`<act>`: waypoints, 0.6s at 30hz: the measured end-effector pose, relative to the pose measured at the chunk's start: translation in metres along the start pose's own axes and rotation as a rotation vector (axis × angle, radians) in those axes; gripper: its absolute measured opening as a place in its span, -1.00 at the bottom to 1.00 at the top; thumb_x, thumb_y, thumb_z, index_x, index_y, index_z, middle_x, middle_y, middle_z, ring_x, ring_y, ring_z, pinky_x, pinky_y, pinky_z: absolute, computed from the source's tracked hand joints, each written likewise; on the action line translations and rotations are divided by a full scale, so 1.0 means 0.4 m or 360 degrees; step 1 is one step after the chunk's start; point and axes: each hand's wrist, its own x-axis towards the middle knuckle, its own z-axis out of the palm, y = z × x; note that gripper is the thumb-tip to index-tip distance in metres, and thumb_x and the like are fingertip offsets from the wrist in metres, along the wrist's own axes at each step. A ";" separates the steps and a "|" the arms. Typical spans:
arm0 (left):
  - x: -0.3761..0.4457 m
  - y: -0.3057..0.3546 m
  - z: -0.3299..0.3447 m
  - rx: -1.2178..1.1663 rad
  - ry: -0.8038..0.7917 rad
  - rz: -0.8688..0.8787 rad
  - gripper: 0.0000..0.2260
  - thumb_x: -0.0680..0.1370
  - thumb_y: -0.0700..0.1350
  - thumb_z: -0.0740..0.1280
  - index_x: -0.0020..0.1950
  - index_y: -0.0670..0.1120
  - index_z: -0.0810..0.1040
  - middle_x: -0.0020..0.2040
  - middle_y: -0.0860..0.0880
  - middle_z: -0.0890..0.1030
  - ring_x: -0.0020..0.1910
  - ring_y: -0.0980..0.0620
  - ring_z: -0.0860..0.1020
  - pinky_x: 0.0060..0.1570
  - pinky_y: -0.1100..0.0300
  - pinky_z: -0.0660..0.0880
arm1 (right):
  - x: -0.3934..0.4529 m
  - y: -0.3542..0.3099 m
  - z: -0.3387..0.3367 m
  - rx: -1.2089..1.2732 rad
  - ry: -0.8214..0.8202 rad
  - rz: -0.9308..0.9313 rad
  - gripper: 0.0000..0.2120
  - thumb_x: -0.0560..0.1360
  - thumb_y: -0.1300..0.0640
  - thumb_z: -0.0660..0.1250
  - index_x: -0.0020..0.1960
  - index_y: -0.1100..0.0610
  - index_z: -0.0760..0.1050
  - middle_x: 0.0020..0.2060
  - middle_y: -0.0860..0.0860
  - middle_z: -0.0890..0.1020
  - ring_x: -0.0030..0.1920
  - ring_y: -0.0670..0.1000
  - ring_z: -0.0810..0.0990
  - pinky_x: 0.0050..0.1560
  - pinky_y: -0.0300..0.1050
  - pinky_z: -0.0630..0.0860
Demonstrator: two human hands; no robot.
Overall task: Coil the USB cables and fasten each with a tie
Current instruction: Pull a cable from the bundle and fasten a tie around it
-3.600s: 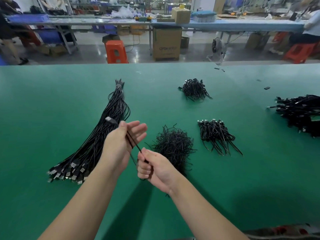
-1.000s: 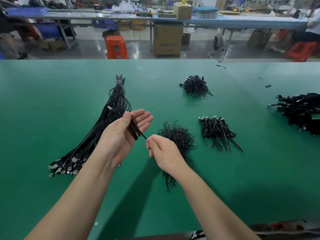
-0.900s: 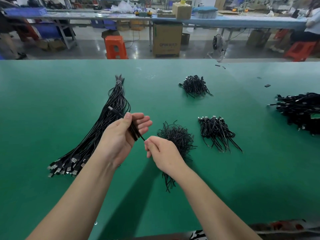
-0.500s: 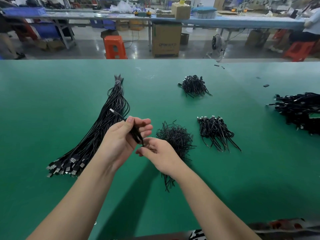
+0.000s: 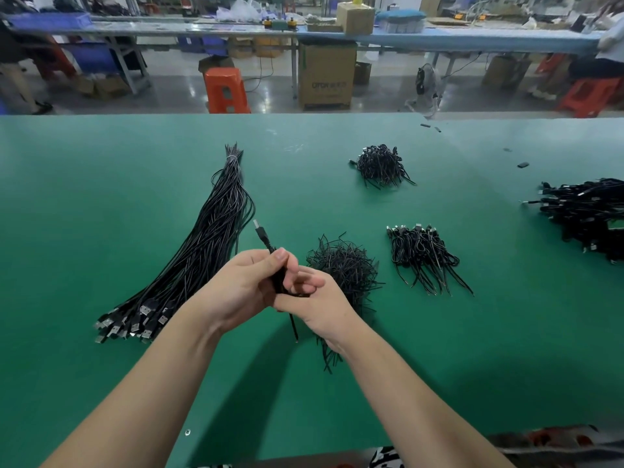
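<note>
Forearms reach in from the near edge and meet above the green felt-covered desk (image 5: 101,383). The left hand (image 5: 243,288) turns palm-right, its fingers (image 5: 280,265) curled round a coiled black USB cable (image 5: 278,278), whose metal plug (image 5: 259,228) sticks up and away. The right hand (image 5: 317,302) presses close against it, fingers bent and pinching the same coil; a thin black tail (image 5: 293,327) hangs below. Just beyond lies a heap of black wire ties (image 5: 344,265); left, a long bundle of straight black cables (image 5: 202,251).
</note>
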 end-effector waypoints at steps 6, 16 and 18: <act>0.000 0.012 0.005 0.0122 -0.0224 -0.0078 -0.68 0.65 -0.07 0.21 -0.16 -0.24 0.59 -0.04 -0.26 0.66 0.32 -0.32 0.51 0.24 -0.07 0.51 | 0.000 0.010 -0.030 -0.0001 -0.0091 -0.0040 -0.72 0.38 0.40 0.49 -0.22 0.04 0.53 -0.26 0.01 0.60 -0.11 0.04 0.59 0.18 0.12 0.57; -0.031 0.013 0.055 0.0517 0.0267 -0.0079 -0.70 0.60 -0.03 0.28 -0.19 -0.18 0.67 -0.11 -0.32 0.69 0.10 -0.23 0.65 0.24 -0.06 0.51 | -0.005 0.041 -0.017 0.0118 -0.0010 -0.0045 -0.70 0.33 0.25 0.53 -0.04 0.16 0.47 -0.26 0.03 0.58 -0.16 -0.04 0.54 -0.01 -0.16 0.56; -0.029 -0.001 0.062 0.0921 0.0520 -0.0004 -0.69 0.65 -0.08 0.26 -0.22 -0.10 0.67 -0.20 -0.12 0.71 -0.07 -0.22 0.65 0.12 -0.08 0.56 | -0.004 0.037 -0.023 -0.0053 0.0124 -0.0118 -0.74 0.34 0.17 0.54 -0.07 0.08 0.50 -0.30 -0.11 0.60 -0.24 -0.11 0.53 -0.12 -0.15 0.54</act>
